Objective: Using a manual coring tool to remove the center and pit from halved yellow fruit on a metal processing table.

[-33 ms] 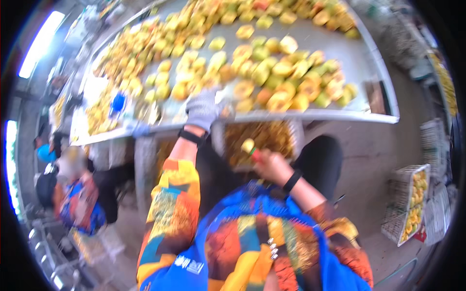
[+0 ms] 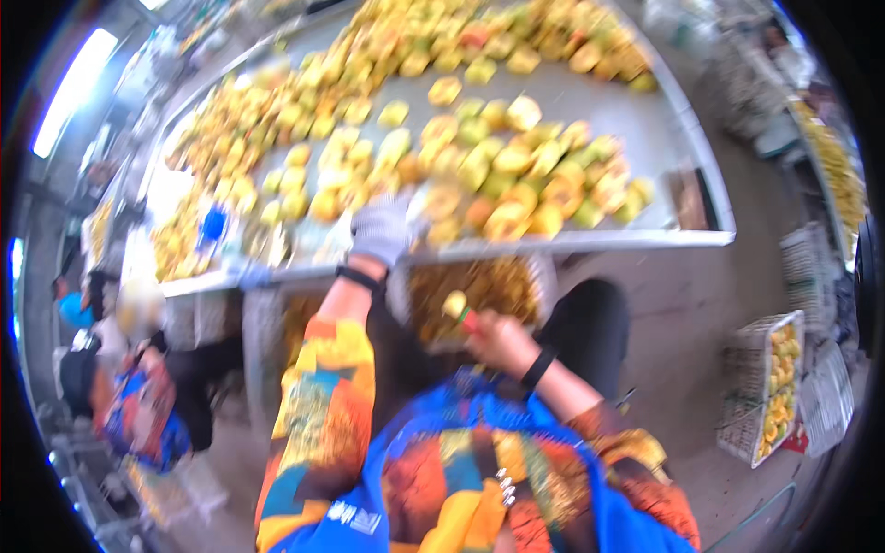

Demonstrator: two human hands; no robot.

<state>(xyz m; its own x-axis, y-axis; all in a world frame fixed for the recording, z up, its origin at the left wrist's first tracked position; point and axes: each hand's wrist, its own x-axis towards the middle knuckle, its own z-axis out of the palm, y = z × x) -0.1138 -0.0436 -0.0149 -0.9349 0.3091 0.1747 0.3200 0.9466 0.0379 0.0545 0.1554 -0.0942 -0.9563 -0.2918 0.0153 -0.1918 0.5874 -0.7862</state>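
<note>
My left hand [image 2: 380, 232], in a grey-white knit glove, reaches over the near rim of a metal table [image 2: 590, 241]. Its fingers are blurred and partly hidden among halved yellow fruits [image 2: 512, 217], so I cannot tell whether they grip one. Bare and closed, my right hand [image 2: 504, 342] holds a small tool [image 2: 468, 320] with a red and green handle in front of my lap. A pale yellow rounded piece [image 2: 454, 303] shows at the tool's tip. Below the table edge, under the hands, sits a crate [image 2: 544, 286] of brownish-yellow scraps.
A blue object [image 2: 214, 224] stands among the fruit on the left part of the table. Another person [image 2: 147, 396] sits at the left. White crates [image 2: 737, 405] with yellow fruit stand on the floor at the right. My knees [image 2: 595, 318] are under the table edge.
The whole view has shifted, so the table and crates appear slightly lower and farther left. Both hands keep nearly the same pose, and the tool stays in my right hand.
</note>
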